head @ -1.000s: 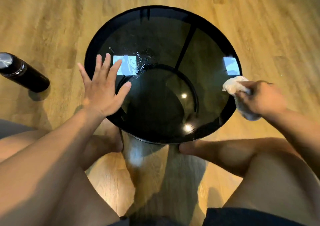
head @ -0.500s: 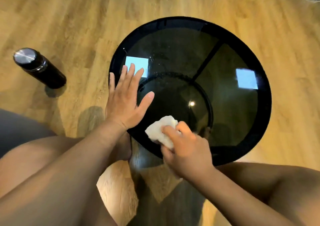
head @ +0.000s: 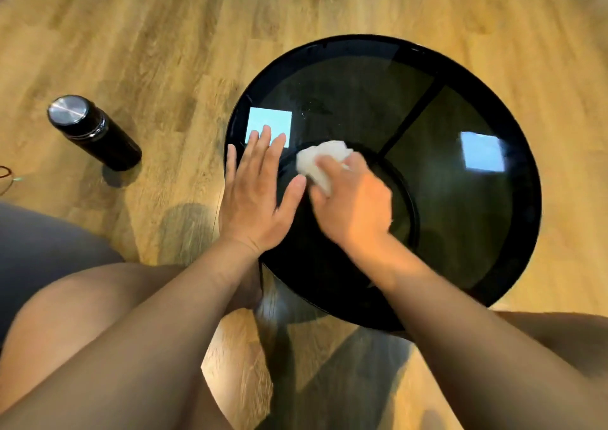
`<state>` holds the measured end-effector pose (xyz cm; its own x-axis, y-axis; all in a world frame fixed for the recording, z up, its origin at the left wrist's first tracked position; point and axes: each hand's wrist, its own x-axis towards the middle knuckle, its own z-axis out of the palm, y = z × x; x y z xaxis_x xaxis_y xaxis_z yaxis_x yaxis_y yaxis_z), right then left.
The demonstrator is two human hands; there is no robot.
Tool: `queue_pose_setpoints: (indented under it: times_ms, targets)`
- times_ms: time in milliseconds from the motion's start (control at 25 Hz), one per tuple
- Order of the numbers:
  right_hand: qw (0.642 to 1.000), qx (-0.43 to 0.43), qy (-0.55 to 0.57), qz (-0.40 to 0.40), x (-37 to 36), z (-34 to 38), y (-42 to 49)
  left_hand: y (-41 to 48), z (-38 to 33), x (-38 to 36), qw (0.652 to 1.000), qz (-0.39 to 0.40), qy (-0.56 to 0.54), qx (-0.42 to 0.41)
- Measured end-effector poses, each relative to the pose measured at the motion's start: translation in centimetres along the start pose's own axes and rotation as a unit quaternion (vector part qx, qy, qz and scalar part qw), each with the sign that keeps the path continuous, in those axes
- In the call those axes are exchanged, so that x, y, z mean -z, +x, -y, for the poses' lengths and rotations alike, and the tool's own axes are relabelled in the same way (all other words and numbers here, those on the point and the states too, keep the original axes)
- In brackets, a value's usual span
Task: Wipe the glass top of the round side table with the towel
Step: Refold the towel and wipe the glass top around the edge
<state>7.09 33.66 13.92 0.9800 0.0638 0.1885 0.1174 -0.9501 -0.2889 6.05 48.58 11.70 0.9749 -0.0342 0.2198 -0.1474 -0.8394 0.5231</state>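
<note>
Mid-wipe: our right hand (head: 355, 206) grips the bunched towel (head: 320, 163) on the worktop (head: 362, 100) glass, left of centre; left hand (head: 256, 196) flat, fingers straight, steadying. Next, we judge: sweep toward the right rim

Left hand (head: 253, 199) flat on round glass counter (head: 529, 206) near left edge, fingers straight. Right hand (head: 355, 206) grips crumpled white towel (head: 320, 163) on glass, just beside left thumb. Black bottle (head: 95, 133) on floor (head: 164, 51).

Crumpled white towel (head: 324, 163) on dark glass top (head: 460, 219)
</note>
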Motion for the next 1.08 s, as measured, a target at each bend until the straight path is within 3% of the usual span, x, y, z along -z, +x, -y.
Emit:
queue_pose_setpoints:
  times_ms: [120,200,280,360,400,480,560,640,720,840,920,960,1080]
  targets:
    - [0.979,0.159,0.038,0.119,-0.2,2.1,-1.0,-0.3,-0.3,0.3,0.999,-0.015,-0.039,0.023]
    - [0.981,0.152,-0.023,0.114,1.6,-3.7,0.5,-0.2,-0.3,0.2,1.0,-0.002,-0.017,0.025]
    - [0.987,0.039,-0.127,0.088,4.2,-13.7,2.8,-0.1,-0.3,0.0,1.0,0.002,-0.005,0.028]
    - [0.967,-0.122,-0.201,0.103,7.7,-22.4,5.2,-0.1,-0.2,0.0,1.0,-0.005,-0.003,0.028]
    - [0.956,-0.178,-0.205,0.107,8.5,-24.6,6.1,-0.1,-0.1,0.0,1.0,-0.007,-0.003,0.027]
    - [0.953,-0.213,-0.194,0.091,7.8,-24.0,8.0,-0.1,-0.1,-0.1,1.0,-0.006,-0.01,0.024]
    - [0.964,-0.177,-0.188,0.061,5.3,-18.6,9.0,-0.1,-0.2,-0.2,0.999,-0.016,-0.026,0.024]
    - [0.983,-0.075,-0.163,0.049,2.4,-10.6,8.6,-0.1,-0.3,0.0,0.998,-0.034,-0.049,0.028]
    - [0.987,0.054,-0.112,0.103,-0.3,-2.0,6.6,-0.4,-0.4,0.1,0.995,-0.057,-0.081,0.035]
    - [0.951,0.23,-0.021,0.204,-0.7,4.1,2.6,-0.7,-0.7,0.0,0.986,-0.088,-0.128,0.065]
    - [0.938,0.272,-0.018,0.212,1.5,-0.4,0.8,-0.7,-0.5,0.0,0.989,-0.057,-0.099,0.092]
    - [0.945,0.251,-0.032,0.206,2.9,-4.5,0.4,-0.5,-0.4,0.0,0.993,-0.043,-0.072,0.088]
    - [0.978,0.075,-0.107,0.162,7.5,-18.0,2.3,-0.3,-0.2,-0.2,0.997,-0.029,-0.029,0.059]
